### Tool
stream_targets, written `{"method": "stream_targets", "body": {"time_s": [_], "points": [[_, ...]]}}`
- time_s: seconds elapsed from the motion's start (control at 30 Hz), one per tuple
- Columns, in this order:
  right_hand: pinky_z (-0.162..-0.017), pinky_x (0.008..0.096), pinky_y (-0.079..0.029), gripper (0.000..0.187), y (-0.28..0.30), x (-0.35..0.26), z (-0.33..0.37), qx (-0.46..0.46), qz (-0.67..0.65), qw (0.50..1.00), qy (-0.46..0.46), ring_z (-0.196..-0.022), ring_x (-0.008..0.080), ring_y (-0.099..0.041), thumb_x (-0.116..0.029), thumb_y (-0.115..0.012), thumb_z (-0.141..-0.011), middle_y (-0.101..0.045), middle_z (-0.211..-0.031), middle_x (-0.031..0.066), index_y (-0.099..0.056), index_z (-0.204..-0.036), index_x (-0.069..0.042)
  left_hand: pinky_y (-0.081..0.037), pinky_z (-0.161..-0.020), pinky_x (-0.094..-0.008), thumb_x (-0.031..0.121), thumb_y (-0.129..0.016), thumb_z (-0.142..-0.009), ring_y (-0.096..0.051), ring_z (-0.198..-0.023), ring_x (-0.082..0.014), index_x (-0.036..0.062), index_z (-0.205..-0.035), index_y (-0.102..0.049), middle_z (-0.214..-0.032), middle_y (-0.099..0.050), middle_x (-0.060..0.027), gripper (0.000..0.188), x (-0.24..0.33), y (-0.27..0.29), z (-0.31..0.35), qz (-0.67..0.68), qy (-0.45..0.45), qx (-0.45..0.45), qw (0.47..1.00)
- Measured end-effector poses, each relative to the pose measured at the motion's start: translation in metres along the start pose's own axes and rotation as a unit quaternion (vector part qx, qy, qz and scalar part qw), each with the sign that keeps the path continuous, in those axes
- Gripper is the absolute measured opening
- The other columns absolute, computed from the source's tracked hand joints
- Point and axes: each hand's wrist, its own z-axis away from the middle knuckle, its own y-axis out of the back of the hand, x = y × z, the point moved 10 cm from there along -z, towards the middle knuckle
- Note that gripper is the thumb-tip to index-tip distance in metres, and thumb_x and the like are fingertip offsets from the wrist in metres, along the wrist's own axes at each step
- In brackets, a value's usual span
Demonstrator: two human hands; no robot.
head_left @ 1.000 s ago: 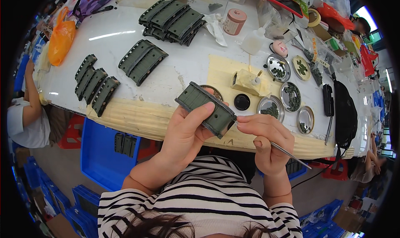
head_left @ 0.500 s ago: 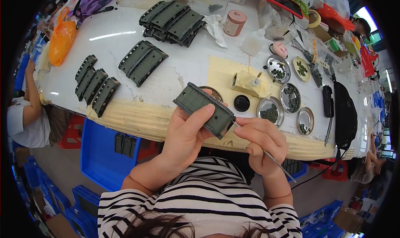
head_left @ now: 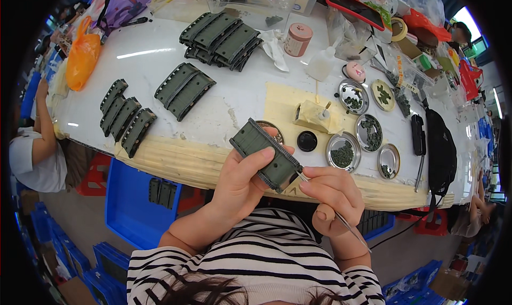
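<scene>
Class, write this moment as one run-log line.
left hand: grips curved green piece | right hand: holds thin metal tool, tip at piece's end | table: metal dish, pink container

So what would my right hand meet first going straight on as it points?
Your right hand would likely meet the dark green part held in your left hand; depth is unclear.

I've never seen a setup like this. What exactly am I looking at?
No machine here: these are a person's own hands, seen from a wide-angle camera on their head, which bends straight edges. The left hand holds a dark green curved piece. The right hand holds a thin metal tool at the piece's edge. On the white table lie similar green pieces, plus small dishes of green bits.
</scene>
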Motion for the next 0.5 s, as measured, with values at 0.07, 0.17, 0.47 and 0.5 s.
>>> {"method": "stream_targets", "body": {"time_s": [0.07, 0.17, 0.47, 0.5], "points": [[-0.075, 0.0360, -0.053, 0.031, 0.0006, -0.0012, 0.0004, -0.002, -0.002, 1.000, 0.002, -0.093, 0.0304, -0.065, -0.022, -0.065, -0.084, -0.065, -0.093, 0.0121, -0.065, -0.104, 0.002, -0.054, -0.081, -0.0327, 0.011, -0.056, -0.091, -0.062, -0.098, -0.0187, 0.0077, -0.123, -0.046, -0.109, -0.060, -0.0154, 0.034, -0.0024, -0.0009, -0.0009, 0.014, 0.011, -0.003, 1.000], [-0.075, 0.0358, -0.052, 0.032, 0.0016, -0.0028, 0.0008, -0.004, 0.001, 1.000, 0.004, -0.094, 0.0304, -0.064, -0.022, -0.066, -0.083, -0.064, -0.093, 0.0121, -0.064, -0.105, 0.002, -0.054, -0.082, -0.0343, 0.011, -0.057, -0.090, -0.062, -0.098, -0.0197, 0.0074, -0.122, -0.046, -0.108, -0.060, -0.0153, 0.034, -0.0044, -0.0010, -0.0017, 0.017, 0.018, 0.003, 1.000], [-0.075, 0.0343, -0.054, 0.034, -0.0020, -0.0084, 0.0038, -0.017, 0.038, 0.999, 0.031, -0.092, 0.0292, -0.064, -0.020, -0.069, -0.078, -0.064, -0.093, 0.0118, -0.065, -0.103, 0.002, -0.052, -0.083, -0.0327, 0.015, -0.056, -0.087, -0.061, -0.098, -0.0180, 0.0037, -0.118, -0.051, -0.102, -0.060, -0.0100, 0.033, -0.0076, -0.0041, -0.0012, -0.001, 0.047, 0.025, 0.999], [-0.075, 0.0343, -0.054, 0.034, -0.0017, -0.0085, 0.0037, -0.018, 0.038, 0.999, 0.032, -0.093, 0.0291, -0.064, -0.020, -0.069, -0.077, -0.064, -0.093, 0.0118, -0.065, -0.103, 0.002, -0.052, -0.083, -0.0327, 0.015, -0.056, -0.087, -0.061, -0.098, -0.0180, 0.0037, -0.118, -0.051, -0.102, -0.060, -0.0098, 0.034, -0.0081, -0.0039, -0.0011, -0.001, 0.050, 0.022, 0.999]]}}
